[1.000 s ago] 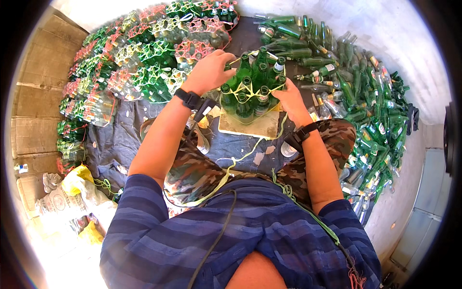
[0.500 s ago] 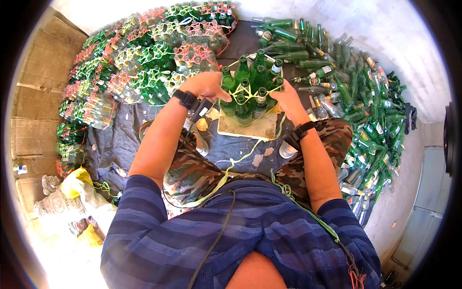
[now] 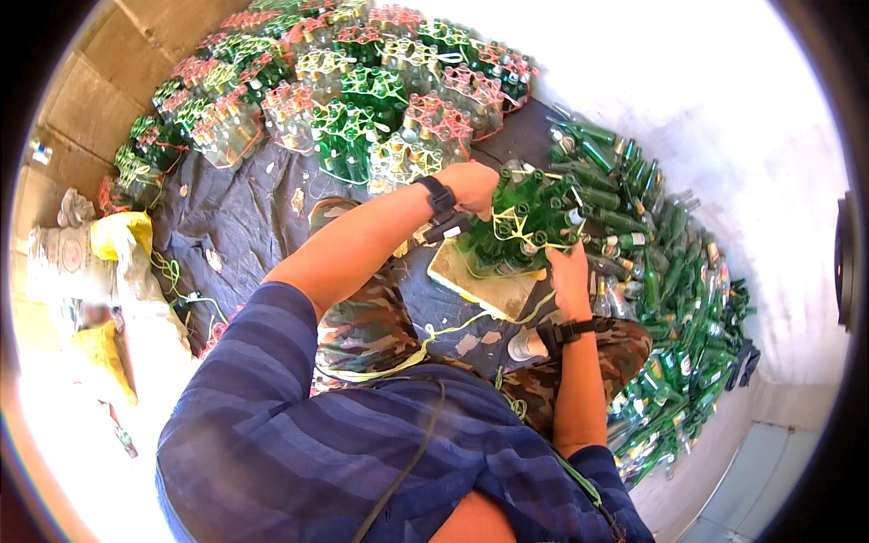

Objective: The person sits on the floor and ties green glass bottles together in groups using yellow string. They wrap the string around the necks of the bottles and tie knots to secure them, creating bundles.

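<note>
A bundle of green glass bottles (image 3: 518, 222) stands tilted in front of me, with a yellow cord (image 3: 512, 220) looped in a star shape round the necks. My left hand (image 3: 472, 188) is closed at the bundle's upper left edge, its fingertips partly hidden against the cord and necks. On the near right side, my right hand (image 3: 568, 279) is closed at the cord beside a bottle neck. Beneath the bottles lies a pale, worn block (image 3: 484, 288). A loose length of the cord trails from the block toward my lap.
Several bundles of tied bottles (image 3: 344, 86) fill the back left, on a dark sheet (image 3: 244, 213). A big heap of loose green bottles (image 3: 670, 299) lies along the right wall. Sacks and a yellow bag (image 3: 127, 237) are at the left, beside cardboard (image 3: 100, 100).
My view has turned, so the scene sits rotated. The bundle is now tilted on the block instead of upright. My hands have moved round it, left to the far side and right to the near side.
</note>
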`<state>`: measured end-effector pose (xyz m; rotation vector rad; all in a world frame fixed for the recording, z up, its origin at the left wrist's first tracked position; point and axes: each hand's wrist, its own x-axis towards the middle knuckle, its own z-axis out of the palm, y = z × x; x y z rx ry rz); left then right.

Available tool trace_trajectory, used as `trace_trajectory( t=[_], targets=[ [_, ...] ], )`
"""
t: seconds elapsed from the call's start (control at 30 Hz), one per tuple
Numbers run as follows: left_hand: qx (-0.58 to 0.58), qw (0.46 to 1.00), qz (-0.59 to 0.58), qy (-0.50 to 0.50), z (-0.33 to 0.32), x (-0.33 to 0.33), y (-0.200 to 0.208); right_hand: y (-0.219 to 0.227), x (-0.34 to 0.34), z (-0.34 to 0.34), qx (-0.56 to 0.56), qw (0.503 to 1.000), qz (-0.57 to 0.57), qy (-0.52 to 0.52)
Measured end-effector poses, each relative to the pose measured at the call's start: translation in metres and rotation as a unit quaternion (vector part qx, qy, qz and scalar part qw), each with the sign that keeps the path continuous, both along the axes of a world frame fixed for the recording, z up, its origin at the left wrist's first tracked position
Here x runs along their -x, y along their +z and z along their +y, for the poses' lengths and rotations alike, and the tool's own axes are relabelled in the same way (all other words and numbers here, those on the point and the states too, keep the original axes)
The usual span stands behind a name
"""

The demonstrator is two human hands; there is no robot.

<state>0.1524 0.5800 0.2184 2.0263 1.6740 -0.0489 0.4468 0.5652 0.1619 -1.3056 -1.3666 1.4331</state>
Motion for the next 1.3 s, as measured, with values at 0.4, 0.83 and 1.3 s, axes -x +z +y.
trace_trajectory(
  t=[0.4, 0.83, 1.3],
  targets=[
    [-0.076, 0.994, 0.077, -0.008, -0.005, -0.011, 0.011, -0.014, 0.009, -0.025, 0.000, 0.996, 0.064, -0.062],
    [-0.359, 0.924, -0.107, -0.075, -0.026, -0.056, 0.030, -0.009, 0.014, -0.023, -0.050, 0.998, -0.019, -0.045],
    [-0.169, 0.962, -0.129, -0.174, -0.015, -0.108, -0.025, -0.012, 0.008, -0.021, -0.084, 0.987, -0.131, -0.032]
  ],
)
